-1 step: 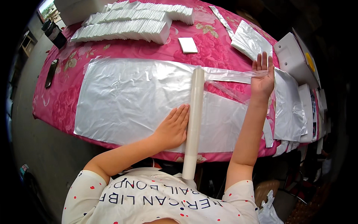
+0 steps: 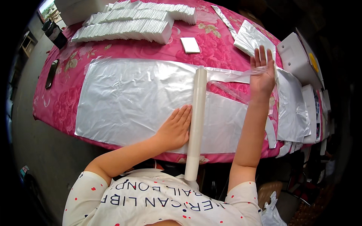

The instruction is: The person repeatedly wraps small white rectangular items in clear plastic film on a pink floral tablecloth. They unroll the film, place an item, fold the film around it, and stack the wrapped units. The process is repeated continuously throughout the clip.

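A wide silvery plastic sheet lies over the table. My left hand rests flat on it, fingers straight, its fingertips against a long off-white tube. The tube crosses the sheet, and its near end juts past the table edge toward my shirt. To the tube's right, my right hand is raised, palm showing and fingers stretched. A thin clear film strip runs between the tube and that hand, crossing the palm. Whether the thumb pins the film is hard to make out.
Stacks of white folded packets line the far left, with a small white block nearer. A phone and dark bottle sit left. Folded silvery sheets and a white box are at the right.
My right hand has shifted slightly left and away from me, and the film across its palm has moved with it. My left hand and the tube stay put.
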`<state>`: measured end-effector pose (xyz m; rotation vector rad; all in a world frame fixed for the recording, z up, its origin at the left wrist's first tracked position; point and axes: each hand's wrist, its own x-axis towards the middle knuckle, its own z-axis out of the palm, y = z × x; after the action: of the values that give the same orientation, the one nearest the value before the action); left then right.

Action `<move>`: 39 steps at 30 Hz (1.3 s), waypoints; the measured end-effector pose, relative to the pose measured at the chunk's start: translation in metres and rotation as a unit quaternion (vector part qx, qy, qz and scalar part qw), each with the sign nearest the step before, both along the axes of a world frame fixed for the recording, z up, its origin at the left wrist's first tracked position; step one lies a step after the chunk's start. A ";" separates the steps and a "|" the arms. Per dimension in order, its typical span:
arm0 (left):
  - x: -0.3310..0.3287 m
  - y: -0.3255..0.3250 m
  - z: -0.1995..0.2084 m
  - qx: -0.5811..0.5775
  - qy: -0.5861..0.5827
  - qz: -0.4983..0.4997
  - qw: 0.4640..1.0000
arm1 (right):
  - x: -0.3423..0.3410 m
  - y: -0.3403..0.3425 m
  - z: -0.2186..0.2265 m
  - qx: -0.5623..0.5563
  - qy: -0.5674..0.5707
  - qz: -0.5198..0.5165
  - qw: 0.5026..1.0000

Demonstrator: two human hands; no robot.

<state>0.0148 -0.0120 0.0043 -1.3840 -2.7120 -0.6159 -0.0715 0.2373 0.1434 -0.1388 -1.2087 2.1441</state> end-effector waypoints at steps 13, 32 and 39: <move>-0.003 0.005 -0.013 0.021 0.080 -0.013 0.996 | 0.004 -0.303 -0.129 0.656 -0.121 0.273 0.693; -0.124 0.009 0.016 0.441 -0.609 0.171 0.636 | 0.126 -0.057 -0.103 0.661 -0.092 0.192 0.720; -0.116 -0.032 0.040 0.527 -0.523 0.188 0.643 | 0.090 -0.112 -0.098 0.759 -0.024 0.227 0.609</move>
<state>-0.1008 -0.0442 0.0441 -0.0332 -1.9467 -2.8956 0.0189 0.1253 0.0455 0.9296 -2.8252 0.6804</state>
